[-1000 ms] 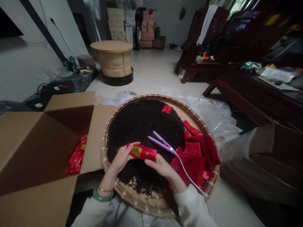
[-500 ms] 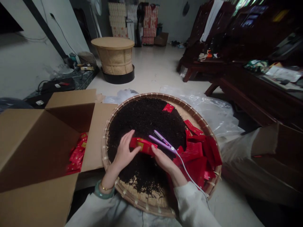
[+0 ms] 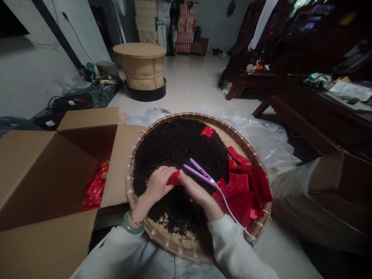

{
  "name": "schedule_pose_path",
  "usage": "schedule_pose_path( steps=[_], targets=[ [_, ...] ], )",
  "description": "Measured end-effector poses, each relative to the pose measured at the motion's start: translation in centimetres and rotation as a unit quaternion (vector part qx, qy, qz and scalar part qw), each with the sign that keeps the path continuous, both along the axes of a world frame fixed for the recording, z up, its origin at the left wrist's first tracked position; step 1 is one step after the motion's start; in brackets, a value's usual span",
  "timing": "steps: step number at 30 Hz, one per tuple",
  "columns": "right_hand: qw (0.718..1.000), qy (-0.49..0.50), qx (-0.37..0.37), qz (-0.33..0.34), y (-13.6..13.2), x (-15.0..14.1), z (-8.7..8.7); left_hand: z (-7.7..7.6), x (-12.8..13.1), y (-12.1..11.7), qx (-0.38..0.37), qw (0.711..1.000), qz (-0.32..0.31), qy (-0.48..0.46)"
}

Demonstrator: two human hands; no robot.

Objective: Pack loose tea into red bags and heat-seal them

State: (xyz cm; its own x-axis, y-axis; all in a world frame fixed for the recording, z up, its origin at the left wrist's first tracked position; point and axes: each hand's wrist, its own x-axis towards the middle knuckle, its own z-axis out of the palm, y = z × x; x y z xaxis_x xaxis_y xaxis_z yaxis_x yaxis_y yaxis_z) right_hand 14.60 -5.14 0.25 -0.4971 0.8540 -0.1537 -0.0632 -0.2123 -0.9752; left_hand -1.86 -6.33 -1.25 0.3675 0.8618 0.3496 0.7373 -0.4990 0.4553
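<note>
A round woven basket tray (image 3: 232, 133) holds a heap of dark loose tea leaves (image 3: 177, 147). My left hand (image 3: 158, 184) and my right hand (image 3: 194, 190) meet over the leaves, both closed on one small red packet (image 3: 174, 179), mostly hidden between the fingers. A purple heat sealer (image 3: 200, 173) with a white cord lies on the leaves just beyond my right hand. A pile of empty red packets (image 3: 247, 186) fills the tray's right side.
An open cardboard box (image 3: 43, 174) at the left holds several red packets (image 3: 95, 186). Clear plastic sheeting (image 3: 261, 135) lies behind the tray. A round wicker drum (image 3: 142, 66) stands on the floor farther back; dark wooden furniture (image 3: 305, 97) lines the right.
The red packet was held out lengthwise between both hands; now my hands have closed together around it over the leaves, so only a small part shows.
</note>
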Motion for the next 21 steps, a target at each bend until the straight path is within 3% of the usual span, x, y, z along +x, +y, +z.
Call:
schedule_pose_path(
  steps=[2, 4, 7, 8, 10, 12, 14, 17, 21],
  targets=[
    [1.0, 0.013, 0.003, -0.002, -0.2, 0.4, 0.8, 0.0, -0.3, 0.2, 0.014, 0.999, 0.02, -0.04],
    [0.998, 0.025, 0.037, -0.051, -0.6, 1.1, 1.1, 0.2, -0.4, 0.4, 0.027, 0.996, 0.046, -0.071],
    [0.969, -0.076, 0.202, -0.118, -1.8, 2.5, 0.0, 0.6, -0.6, 0.8, 0.036, 0.989, 0.093, -0.111],
    [0.942, -0.149, 0.282, -0.101, -2.3, 3.0, -0.8, 0.7, -0.7, 0.9, 0.038, 0.986, 0.109, -0.124],
    [0.849, -0.297, 0.438, 0.009, -3.5, 3.6, -2.7, 0.7, -0.8, 1.2, 0.041, 0.979, 0.139, -0.142],
    [0.75, -0.405, 0.507, 0.126, -4.6, 3.8, -4.9, 0.6, -0.8, 1.5, 0.046, 0.974, 0.163, -0.152],
    [0.7, -0.442, 0.535, 0.17, -5.2, 3.3, -6.7, 0.4, -0.8, 1.6, 0.051, 0.969, 0.179, -0.16],
    [0.68, -0.441, 0.564, 0.16, -4.9, 1.7, -8.2, 0.3, -0.7, 1.6, 0.052, 0.966, 0.188, -0.171],
    [0.671, -0.419, 0.601, 0.116, -2.5, -1.0, -8.3, 0.4, -0.8, 1.5, 0.045, 0.963, 0.196, -0.178]
  ],
)
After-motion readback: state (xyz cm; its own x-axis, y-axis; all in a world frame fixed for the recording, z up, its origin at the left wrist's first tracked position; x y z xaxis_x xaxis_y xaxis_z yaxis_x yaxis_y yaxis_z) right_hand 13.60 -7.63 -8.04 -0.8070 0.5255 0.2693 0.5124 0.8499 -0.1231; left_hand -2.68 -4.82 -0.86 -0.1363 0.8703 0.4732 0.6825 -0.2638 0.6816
